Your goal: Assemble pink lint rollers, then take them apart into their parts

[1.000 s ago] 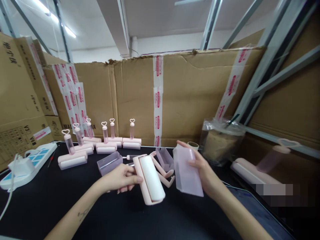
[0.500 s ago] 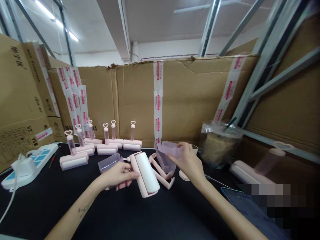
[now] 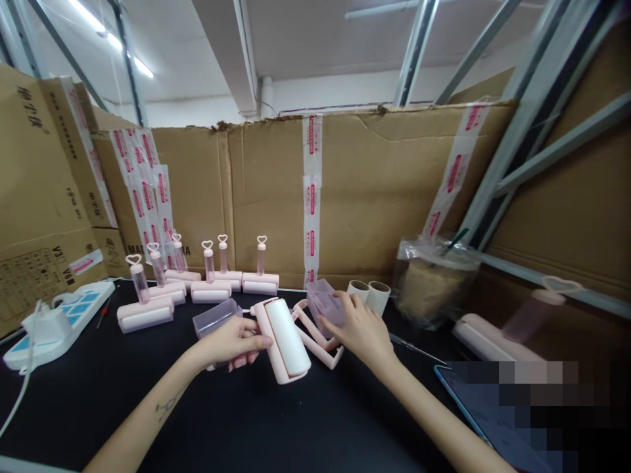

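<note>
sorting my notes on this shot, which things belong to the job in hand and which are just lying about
Seem part of the job:
- pink roller, in the left hand
- translucent purple covers, one at the right hand
- pink bracket pieces
- similar rollers at the back

Seem just lying about:
- power strip
- bagged item
- dark-screened device

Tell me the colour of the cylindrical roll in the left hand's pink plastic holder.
The cylindrical roll is white, clearest in the head view.
</note>
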Demonstrator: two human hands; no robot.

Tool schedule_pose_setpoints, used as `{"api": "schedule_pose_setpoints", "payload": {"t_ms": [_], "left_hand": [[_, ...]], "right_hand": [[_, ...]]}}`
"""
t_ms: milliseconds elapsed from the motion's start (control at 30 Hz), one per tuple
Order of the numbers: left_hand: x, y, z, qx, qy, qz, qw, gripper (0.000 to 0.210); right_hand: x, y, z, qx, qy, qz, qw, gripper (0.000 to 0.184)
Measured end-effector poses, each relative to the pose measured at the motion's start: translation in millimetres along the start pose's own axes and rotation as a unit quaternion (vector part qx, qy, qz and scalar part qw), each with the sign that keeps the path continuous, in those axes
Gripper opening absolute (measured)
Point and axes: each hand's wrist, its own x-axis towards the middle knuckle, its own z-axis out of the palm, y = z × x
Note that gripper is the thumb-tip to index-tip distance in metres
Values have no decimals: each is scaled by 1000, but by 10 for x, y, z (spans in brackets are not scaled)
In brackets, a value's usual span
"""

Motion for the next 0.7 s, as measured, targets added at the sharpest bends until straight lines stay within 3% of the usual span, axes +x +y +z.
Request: {"api": "schedule_pose_setpoints", "payload": {"t_ms": [167, 300, 400, 500, 567, 700], "left_hand": [[9, -8, 16, -15, -4, -7, 1000, 39], [8, 8, 32, -40, 17, 3, 999, 38], [16, 19, 94, -88, 42, 22, 995, 38], [25, 18, 242, -175, 65, 63, 980, 37], [26, 2, 364, -232, 46, 91, 967, 35], [22, -31, 476, -260, -22, 119, 958, 37]], "right_hand": [[26, -13, -96, 32, 12, 7, 999, 56], [-5, -119, -340, 217, 79, -50, 972, 56], [-132, -293, -485, 416, 9, -40, 908, 42], [-278, -449, -501, 581, -87, 33, 809, 38], [-334, -496, -477, 637, -112, 86, 758, 41], [-325, -444, -483, 664, -116, 137, 726, 42]]}}
